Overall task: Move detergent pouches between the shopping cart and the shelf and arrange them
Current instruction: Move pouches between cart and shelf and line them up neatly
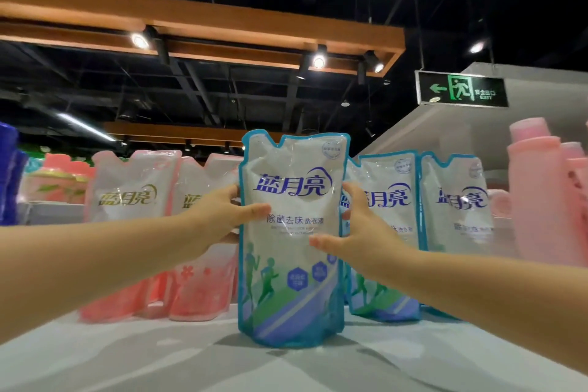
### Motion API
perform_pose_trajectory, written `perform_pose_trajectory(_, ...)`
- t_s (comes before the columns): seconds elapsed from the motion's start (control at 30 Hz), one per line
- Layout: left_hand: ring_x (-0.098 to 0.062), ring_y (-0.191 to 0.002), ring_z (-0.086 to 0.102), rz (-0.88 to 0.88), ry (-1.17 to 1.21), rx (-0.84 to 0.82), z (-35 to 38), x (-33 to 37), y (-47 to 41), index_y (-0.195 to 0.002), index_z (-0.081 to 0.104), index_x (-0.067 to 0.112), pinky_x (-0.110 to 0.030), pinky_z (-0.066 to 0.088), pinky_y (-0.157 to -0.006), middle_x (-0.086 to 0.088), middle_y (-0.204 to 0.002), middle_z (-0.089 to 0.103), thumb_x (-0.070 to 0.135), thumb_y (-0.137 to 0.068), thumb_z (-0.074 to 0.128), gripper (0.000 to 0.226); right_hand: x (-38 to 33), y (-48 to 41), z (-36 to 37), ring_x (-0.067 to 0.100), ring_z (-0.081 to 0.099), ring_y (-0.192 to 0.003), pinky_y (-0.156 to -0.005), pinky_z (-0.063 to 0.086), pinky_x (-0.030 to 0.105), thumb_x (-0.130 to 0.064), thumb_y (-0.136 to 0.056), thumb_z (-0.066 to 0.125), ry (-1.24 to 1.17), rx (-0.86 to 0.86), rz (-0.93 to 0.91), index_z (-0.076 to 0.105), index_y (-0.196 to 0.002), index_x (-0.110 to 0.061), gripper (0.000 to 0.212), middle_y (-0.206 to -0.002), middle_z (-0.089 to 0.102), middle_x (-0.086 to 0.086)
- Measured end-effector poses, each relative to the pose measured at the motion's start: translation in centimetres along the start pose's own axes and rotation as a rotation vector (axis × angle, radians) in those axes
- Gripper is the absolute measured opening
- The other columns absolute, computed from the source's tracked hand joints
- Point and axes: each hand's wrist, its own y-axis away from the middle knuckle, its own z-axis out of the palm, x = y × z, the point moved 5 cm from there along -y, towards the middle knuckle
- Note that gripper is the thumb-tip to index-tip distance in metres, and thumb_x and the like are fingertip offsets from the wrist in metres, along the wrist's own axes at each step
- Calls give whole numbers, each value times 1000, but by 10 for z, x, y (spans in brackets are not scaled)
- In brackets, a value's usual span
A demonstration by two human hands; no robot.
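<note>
Shelf [127, 360] lies nearest you, and the blue pouch [291, 194] stands upright on it, your left hand [216, 221] and right hand [362, 229] clasping its sides. Keep it vertical and, I'd judge, push it back alongside the blue row [394, 216], clear of the pink pouches [130, 200].

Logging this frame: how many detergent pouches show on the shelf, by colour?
Blue-edged pouches: 3, the front one gripped by the left hand and right hand
Pink pouches: 2
Total: 5
</note>
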Motion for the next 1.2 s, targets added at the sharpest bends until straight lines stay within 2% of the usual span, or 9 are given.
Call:
perform_pose_trajectory(0.07,-16,-80,67,10,-11,38,-2,-1,1,-113,56,13,-28,56,-58,-4,-95,67,17,-82,66,32,-5,9,10,16,45,-123,-93,38,24,-35,-82,70,141,-67,-48,0,-148,-34,96,-145,34,-2)
perform_pose_trajectory(0.17,-14,-75,65,-4,-8,66,0,-1,2,-113,55,14,-27,55,-53,-3,-91,65,15,-83,66,32,-9,-1,25,18,45,-124,-91,39,22,-33,-86,66,210,-184,-16,-10,-148,-36,98,-153,20,-6)
perform_pose_trajectory(0.3,-15,-76,65,-16,-14,87,-3,0,2,-111,51,18,-29,55,-54,-3,-91,67,18,-82,67,33,-9,-20,29,15,50,-108,-82,40,22,-29,-87,64,232,-305,39,-11,-148,-39,97,-148,35,-1)
perform_pose_trajectory(0.4,-18,-80,65,-28,-9,83,-1,-1,1,-111,49,18,-32,56,-61,-7,-94,67,16,-83,66,33,-5,-26,28,17,53,-109,-85,40,22,-30,-87,64,161,-328,72,-5,-148,-42,93,-138,46,1)
perform_pose_trajectory(0.57,-23,-91,65,-57,-19,72,7,-3,-6,-114,48,18,-39,56,-73,-10,-105,65,16,-83,66,36,3,-33,31,16,57,-104,-95,49,32,-32,-85,65,64,-301,108,-1,-147,-44,91,-135,47,-1)
perform_pose_trajectory(0.73,-26,-95,65,-63,-28,48,19,-4,-14,-116,48,16,-43,56,-79,-11,-110,63,15,-84,64,36,10,-32,27,6,52,-75,-68,47,19,-30,-87,62,50,-268,137,-1,-148,-38,89,-108,51,-2)
perform_pose_trajectory(0.87,-26,-96,64,-68,11,35,29,-8,-20,-117,49,15,-42,54,-83,-8,-105,64,13,-88,59,31,15,-23,24,15,55,-99,-72,42,19,-27,-89,59,79,-234,128,1,-150,-33,83,-133,47,2)
perform_pose_trajectory(1.03,-25,-98,63,-66,12,30,35,-14,-29,-120,51,12,-44,52,-89,-8,-104,64,13,-91,56,29,25,-22,32,15,54,-98,-65,43,18,-27,-87,59,118,-229,130,2,-150,-33,85,-145,30,1)
perform_pose_trajectory(1.2,-23,-100,63,-69,3,-4,32,-17,-31,-118,53,16,-41,53,-88,-6,-107,64,15,-90,57,28,29,-22,35,15,54,-94,-56,39,14,-25,-86,59,121,-224,120,5,-150,-32,83,-140,29,3)
